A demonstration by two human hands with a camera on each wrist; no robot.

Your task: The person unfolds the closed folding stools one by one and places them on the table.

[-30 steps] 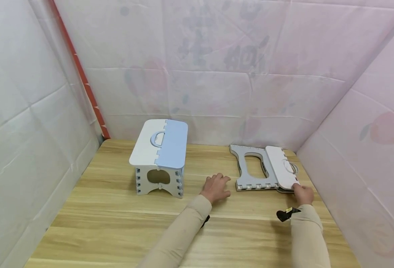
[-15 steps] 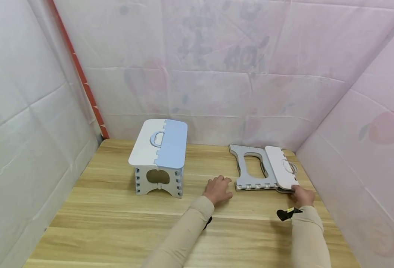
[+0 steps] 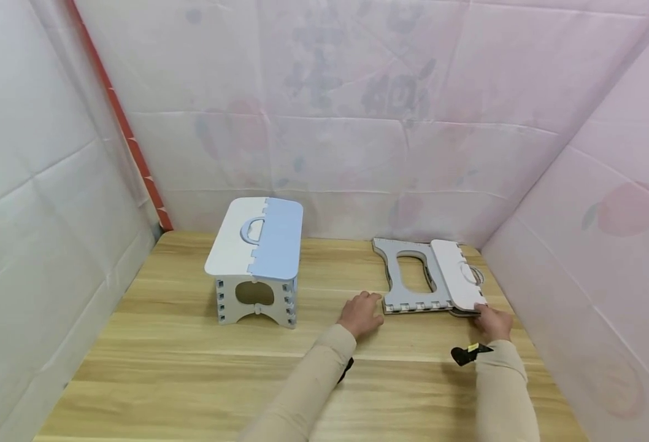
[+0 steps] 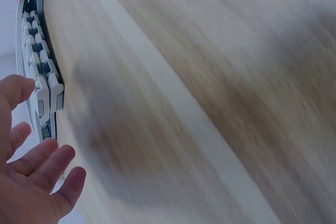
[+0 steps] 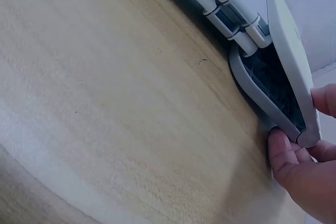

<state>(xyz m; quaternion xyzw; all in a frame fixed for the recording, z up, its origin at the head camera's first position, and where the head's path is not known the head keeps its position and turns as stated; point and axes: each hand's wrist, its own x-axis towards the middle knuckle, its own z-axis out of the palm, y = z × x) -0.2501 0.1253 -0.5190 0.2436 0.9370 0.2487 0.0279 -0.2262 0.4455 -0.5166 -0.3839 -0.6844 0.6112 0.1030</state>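
A folded grey-and-white folding stool [image 3: 449, 270] lies flat on the table at the back right. My right hand [image 3: 493, 321] pinches the front right corner of its white seat panel. In the right wrist view, the thumb is on the outer face of the panel [image 5: 291, 51] and fingers [image 5: 282, 148] are at its lower edge. My left hand [image 3: 360, 313] is just left of the stool's near left corner, with its fingers spread and relaxed. In the left wrist view, that hand's fingertips [image 4: 65, 153] are close beside the stool's hinged end [image 4: 44, 72].
An unfolded white-and-blue folding stool [image 3: 255, 258] stands upright on the left half of the wooden table [image 3: 192, 374]. White printed sheets [image 3: 324, 153] hang as walls behind and on both sides. A black wrist camera mount [image 3: 470, 354] sits at the right cuff.
The head view has shifted slightly. My left hand has come a little closer to the folded stool's left corner. My right hand keeps its hold on the right corner.
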